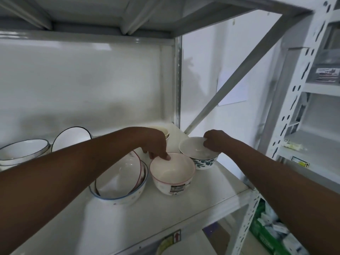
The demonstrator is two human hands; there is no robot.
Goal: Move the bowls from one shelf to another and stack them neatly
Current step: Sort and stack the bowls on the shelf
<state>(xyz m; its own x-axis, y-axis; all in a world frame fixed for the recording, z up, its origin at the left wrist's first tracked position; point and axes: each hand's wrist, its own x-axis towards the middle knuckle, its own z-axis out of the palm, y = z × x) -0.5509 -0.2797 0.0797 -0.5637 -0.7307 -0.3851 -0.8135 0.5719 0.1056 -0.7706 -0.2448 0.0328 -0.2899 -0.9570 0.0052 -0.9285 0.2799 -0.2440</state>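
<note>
On the white shelf (211, 192) stands a pink-rimmed bowl (172, 173); my left hand (156, 144) pinches its far rim, thumb inside. To its right sits a white bowl with a green leaf pattern (197, 153). My right hand (216, 140) grips that bowl's right rim. Left of the pink-rimmed bowl, a blue-rimmed bowl (117, 188) holds a tilted red-rimmed bowl (127, 170). Behind my left hand a cream bowl stack (164, 132) is partly hidden.
Black-rimmed white bowls (24, 150) sit at the far left, one (71, 138) leaning on its side. A diagonal grey brace (230, 76) and white perforated post (287, 115) stand to the right. Another shelf unit (320, 89) is beyond it. Packages (272, 229) lie below right.
</note>
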